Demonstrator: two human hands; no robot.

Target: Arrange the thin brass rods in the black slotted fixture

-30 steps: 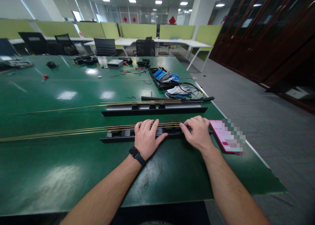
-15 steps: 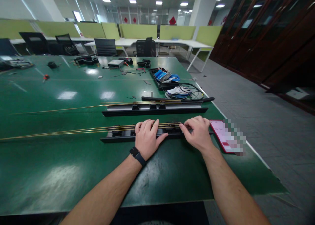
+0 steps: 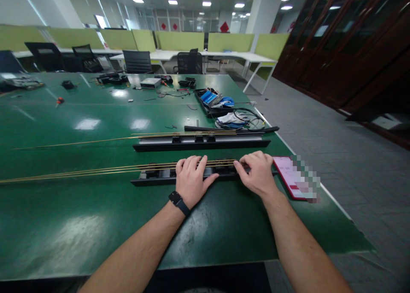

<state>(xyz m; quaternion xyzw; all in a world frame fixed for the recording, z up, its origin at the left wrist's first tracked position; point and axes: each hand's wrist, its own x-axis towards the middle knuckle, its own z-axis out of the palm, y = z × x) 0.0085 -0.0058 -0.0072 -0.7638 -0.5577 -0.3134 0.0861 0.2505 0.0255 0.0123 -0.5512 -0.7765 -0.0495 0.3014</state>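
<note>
My left hand (image 3: 191, 177) lies open across the near black rail (image 3: 156, 182), its fingers over several thin brass-coloured rods (image 3: 105, 171) and its thumb stretched out to the right. These rods run along the rail and far past its left end. My right hand (image 3: 258, 171) is closed at the rail's right part, with the thumb tip against the rods' right ends. Whatever sits between its fingers is hidden. Black blocks (image 3: 152, 170) show inside the rail's channel. Behind it, parallel, lies a second black rail (image 3: 201, 145) with more thin rods (image 3: 96, 142) along its back.
A phone (image 3: 288, 177) with a red edge lies right of my right hand, near the table edge. Beyond the rails are a black strip (image 3: 272, 129), gloves (image 3: 232, 119), looped cables (image 3: 256, 120) and a black tray (image 3: 205, 107) holding blue items. Small parts and tools lie farther back.
</note>
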